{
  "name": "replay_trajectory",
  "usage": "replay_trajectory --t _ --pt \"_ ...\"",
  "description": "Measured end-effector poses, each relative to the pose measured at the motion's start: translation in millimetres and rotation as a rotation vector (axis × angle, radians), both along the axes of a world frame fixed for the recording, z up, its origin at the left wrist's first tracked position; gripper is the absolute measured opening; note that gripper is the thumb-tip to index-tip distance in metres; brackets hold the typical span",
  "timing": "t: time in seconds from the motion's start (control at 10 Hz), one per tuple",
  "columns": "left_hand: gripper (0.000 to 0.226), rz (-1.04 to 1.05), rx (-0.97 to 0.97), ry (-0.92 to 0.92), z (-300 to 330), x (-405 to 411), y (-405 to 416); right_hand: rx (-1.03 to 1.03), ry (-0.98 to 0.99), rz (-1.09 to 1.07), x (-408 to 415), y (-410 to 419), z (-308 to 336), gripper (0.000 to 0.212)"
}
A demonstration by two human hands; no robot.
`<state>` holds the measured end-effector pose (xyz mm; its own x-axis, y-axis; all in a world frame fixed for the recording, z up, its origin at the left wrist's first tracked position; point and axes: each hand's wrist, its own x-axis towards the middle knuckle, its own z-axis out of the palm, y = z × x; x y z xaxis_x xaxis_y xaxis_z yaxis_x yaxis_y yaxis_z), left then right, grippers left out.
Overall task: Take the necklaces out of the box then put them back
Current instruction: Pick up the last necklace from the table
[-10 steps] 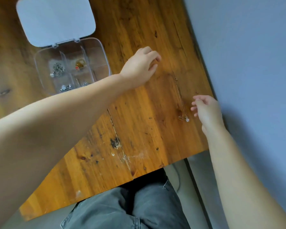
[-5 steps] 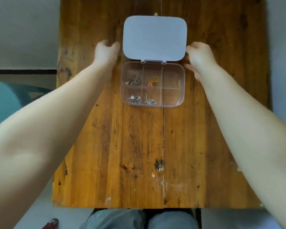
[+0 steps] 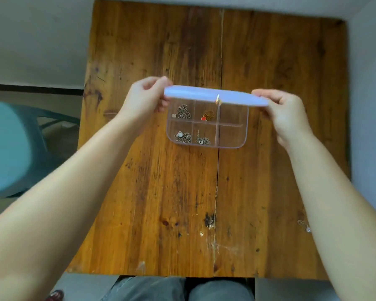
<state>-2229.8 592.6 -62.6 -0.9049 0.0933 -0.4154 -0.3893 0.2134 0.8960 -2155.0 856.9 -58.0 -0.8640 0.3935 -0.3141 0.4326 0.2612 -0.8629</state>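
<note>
A clear plastic box (image 3: 232,144) with six compartments sits mid-table. Its pale lid (image 3: 215,97) is raised about halfway, seen edge-on over the back row. My left hand (image 3: 145,96) pinches the lid's left end and my right hand (image 3: 284,111) pinches its right end. Several necklaces lie coiled inside: a silver one (image 3: 182,111) back left, a gold one with a red pendant (image 3: 207,116) back middle, a silver one with a white bead (image 3: 182,136) front left, another silver one (image 3: 202,140) front middle. A thin silver necklace (image 3: 304,225) lies on the table beside my right forearm.
The wooden table (image 3: 161,192) has a seam down its middle and dark marks near the front. A teal plastic stool (image 3: 11,148) stands to the left on the floor. My knees in grey trousers (image 3: 161,290) show below the table's front edge.
Both hands have taken hold of the lid's ends and swung it up from lying flat behind the box. One second ago my hands were at a necklace on the table's right side.
</note>
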Motion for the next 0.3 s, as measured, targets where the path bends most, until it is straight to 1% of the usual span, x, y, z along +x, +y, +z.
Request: replay_trajectory --t 0.1,0.2,0.3 --pt "0.016 -0.07 -0.223 0.069 -10.1 26.5 -0.6 0.102 -0.094 0.054 21.5 -8.1 -11.2 0.03" --pt "0.028 -0.207 -0.537 0.29 -17.8 41.0 2.2 0.267 -0.055 0.118 32.4 -17.5 -20.2 0.031" --pt "0.033 -0.355 -0.817 0.428 -15.5 39.2 6.9 0.299 -0.062 0.159 33.9 -26.5 -21.0 0.036"
